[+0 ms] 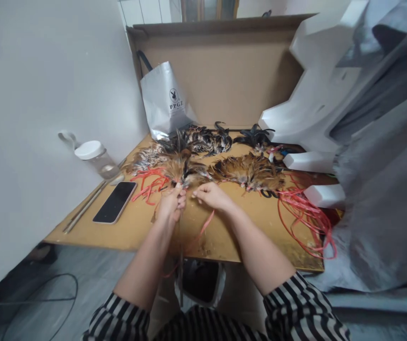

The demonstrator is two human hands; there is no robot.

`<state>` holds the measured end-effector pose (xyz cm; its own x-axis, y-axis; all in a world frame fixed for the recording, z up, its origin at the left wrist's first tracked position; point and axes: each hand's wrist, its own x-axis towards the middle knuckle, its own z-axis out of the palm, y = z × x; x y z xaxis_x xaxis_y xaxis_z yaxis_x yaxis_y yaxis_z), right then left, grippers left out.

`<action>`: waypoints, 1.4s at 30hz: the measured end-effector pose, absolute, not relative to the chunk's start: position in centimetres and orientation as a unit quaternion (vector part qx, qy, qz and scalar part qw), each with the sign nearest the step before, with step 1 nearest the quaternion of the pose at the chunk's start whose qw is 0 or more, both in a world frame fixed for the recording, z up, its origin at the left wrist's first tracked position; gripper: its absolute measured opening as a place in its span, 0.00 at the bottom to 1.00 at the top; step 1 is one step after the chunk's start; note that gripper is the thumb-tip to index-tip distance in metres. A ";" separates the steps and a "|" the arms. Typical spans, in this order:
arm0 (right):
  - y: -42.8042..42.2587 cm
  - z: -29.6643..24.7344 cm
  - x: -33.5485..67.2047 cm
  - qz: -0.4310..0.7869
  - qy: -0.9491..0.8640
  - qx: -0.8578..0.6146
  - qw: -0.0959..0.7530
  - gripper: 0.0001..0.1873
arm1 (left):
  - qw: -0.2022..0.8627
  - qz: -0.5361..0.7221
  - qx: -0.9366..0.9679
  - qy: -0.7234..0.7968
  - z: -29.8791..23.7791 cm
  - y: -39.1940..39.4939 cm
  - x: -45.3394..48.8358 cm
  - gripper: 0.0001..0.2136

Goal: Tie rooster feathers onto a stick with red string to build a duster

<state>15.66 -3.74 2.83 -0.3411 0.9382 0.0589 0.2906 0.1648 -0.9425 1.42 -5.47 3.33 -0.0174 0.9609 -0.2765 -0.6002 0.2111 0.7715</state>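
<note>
My left hand (171,202) is closed around a thin stick (181,265) with brown feathers (180,166) at its top, like a feather duster. The stick runs down past the table edge. Just right of it, my right hand (212,195) is closed with thumb and finger pinched; what lies between them is too small to tell. A red plastic strip (207,223) hangs below that hand, and its upper end is hidden by the wrist. Ahead and to the right lies a row of brown feathers (249,170) tied along a red string. More red strips (151,182) lie left of the duster.
A phone (115,202), a lidded clear jar (100,158) and thin rods (85,208) are at the left. Behind stand a silver bag (166,99) and dark feathers (206,140). White foam (313,80) and red strips (306,213) are at right; a bin (203,282) sits below.
</note>
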 end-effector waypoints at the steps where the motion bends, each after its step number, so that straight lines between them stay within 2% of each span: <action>1: -3.4 2.9 16.5 0.462 -0.678 -0.463 0.334 0.14 | 0.678 0.587 0.212 0.388 3.8 -5.2 1.3 0.11; 4: -2.3 3.0 19.1 0.408 -0.673 -0.528 0.319 0.17 | 0.717 0.576 0.180 0.348 4.6 -4.3 1.0 0.09; 8: -1.0 2.5 21.8 0.259 -0.648 -0.625 0.351 0.11 | 0.758 0.554 0.120 0.322 4.0 -3.5 0.5 0.09; 11: -0.7 2.2 22.3 0.189 -0.643 -0.672 0.316 0.09 | 0.776 0.548 0.103 0.296 3.2 -3.3 0.3 0.11; 17: -1.2 2.0 20.4 0.146 -0.664 -0.702 0.213 0.06 | 0.774 0.549 0.109 0.296 2.9 -3.4 0.2 0.10; 21: -1.4 1.8 20.2 0.153 -0.678 -0.695 0.184 0.03 | 0.764 0.551 0.119 0.313 2.8 -3.5 0.4 0.09; 24: -1.5 2.1 20.4 0.212 -0.653 -0.685 0.243 0.01 | 0.753 0.559 0.128 0.322 2.7 -3.6 0.6 0.09; 29: -2.4 3.8 18.6 0.389 -0.570 -0.546 0.474 0.12 | 0.747 0.557 0.150 0.330 2.6 -3.7 0.9 0.09; 33: -3.8 4.6 15.6 0.393 -0.509 -0.466 0.608 0.15 | 0.724 0.559 0.188 0.358 2.5 -3.8 1.3 0.09; 38: -4.4 3.2 12.9 0.335 -0.543 -0.453 0.622 0.13 | 0.678 0.585 0.225 0.383 2.0 -3.6 2.0 0.08; 42: -4.4 2.3 12.2 0.248 -0.633 -0.477 0.557 0.10 | 0.647 0.599 0.237 0.408 1.4 -3.4 2.5 0.08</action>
<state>12.20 -4.42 2.35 0.0749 0.8807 0.4678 0.3280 0.4212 -0.8456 2.48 -3.42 1.37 -0.0495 0.9686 -0.2438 -0.5818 0.1704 0.7953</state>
